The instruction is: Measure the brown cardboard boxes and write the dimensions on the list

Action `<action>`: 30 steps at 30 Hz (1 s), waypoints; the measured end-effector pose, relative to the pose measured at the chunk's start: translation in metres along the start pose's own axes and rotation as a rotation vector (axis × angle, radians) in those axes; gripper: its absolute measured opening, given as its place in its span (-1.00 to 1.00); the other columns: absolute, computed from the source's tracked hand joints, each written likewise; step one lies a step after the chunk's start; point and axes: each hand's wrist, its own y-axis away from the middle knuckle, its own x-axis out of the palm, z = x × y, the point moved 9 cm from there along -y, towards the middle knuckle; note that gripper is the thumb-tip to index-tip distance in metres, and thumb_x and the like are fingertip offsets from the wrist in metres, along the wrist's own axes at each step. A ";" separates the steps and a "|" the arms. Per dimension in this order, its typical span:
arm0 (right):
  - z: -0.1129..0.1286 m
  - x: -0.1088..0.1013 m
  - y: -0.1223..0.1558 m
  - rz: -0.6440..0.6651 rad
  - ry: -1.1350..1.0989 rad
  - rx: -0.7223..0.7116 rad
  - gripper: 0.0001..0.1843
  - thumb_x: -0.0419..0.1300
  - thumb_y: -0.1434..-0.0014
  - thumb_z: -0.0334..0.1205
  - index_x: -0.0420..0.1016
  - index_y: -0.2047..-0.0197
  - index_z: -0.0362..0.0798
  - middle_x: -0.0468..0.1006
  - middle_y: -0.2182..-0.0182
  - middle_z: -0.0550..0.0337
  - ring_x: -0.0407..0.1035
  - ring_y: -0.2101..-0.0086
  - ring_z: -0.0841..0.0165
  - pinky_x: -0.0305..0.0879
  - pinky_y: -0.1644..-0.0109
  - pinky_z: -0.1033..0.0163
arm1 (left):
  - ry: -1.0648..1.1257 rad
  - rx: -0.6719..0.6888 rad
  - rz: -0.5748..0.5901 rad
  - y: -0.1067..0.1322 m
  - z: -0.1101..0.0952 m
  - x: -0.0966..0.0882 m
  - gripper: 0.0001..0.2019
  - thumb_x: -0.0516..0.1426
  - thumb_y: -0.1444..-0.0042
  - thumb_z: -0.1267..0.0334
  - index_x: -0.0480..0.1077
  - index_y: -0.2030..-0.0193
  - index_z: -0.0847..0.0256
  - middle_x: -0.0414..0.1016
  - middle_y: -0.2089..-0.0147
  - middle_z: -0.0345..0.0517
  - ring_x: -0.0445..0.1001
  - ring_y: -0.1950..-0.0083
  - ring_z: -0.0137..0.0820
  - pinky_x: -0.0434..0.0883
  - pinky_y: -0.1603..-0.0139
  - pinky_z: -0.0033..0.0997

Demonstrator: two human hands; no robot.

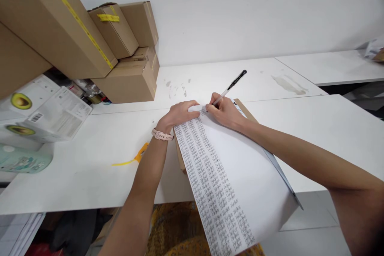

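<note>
My right hand (225, 111) is closed around a pen (229, 89) with a clear barrel and black top end. Its lower end meets the top part of a long white sheet of paper (240, 160). Columns of small handwritten black marks fill the sheet's left side. With thumb and fingers curled at the sheet's upper left edge, my left hand (183, 113) grips the paper there. A pink watch strap (162, 134) circles my left wrist. Under the sheet, a brown cardboard edge (246, 111) and a bluish-grey edge (283, 176) show. The sheet's lower end hangs past the table edge.
Cardboard boxes (129, 80) with yellow tape are stacked at the back left. Beside them stand white boxes with avocado pictures (60, 108) and a mint-green bottle (25, 159). An orange tape measure (141, 153) lies left of the paper on the white table (99, 184).
</note>
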 end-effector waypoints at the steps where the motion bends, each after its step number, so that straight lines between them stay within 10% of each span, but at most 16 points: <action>1: 0.000 0.000 0.000 0.001 0.006 0.001 -0.77 0.14 -0.14 -0.29 0.14 0.46 0.03 0.16 0.60 0.34 0.05 0.52 0.42 -0.03 0.41 0.20 | 0.001 -0.001 -0.002 0.000 0.000 0.000 -0.60 0.04 -0.18 0.07 0.45 -0.10 0.10 0.55 -0.11 -0.06 0.49 -0.05 -0.13 0.39 -0.03 -0.12; 30: 0.000 -0.001 0.000 -0.017 -0.003 -0.006 -0.78 0.14 -0.12 -0.30 0.13 0.46 0.02 0.15 0.57 0.33 0.06 0.50 0.42 -0.01 0.38 0.19 | -0.003 -0.004 -0.004 -0.001 0.002 0.000 -0.60 0.04 -0.17 0.06 0.45 -0.10 0.07 0.56 -0.10 -0.07 0.49 -0.05 -0.12 0.39 -0.03 -0.11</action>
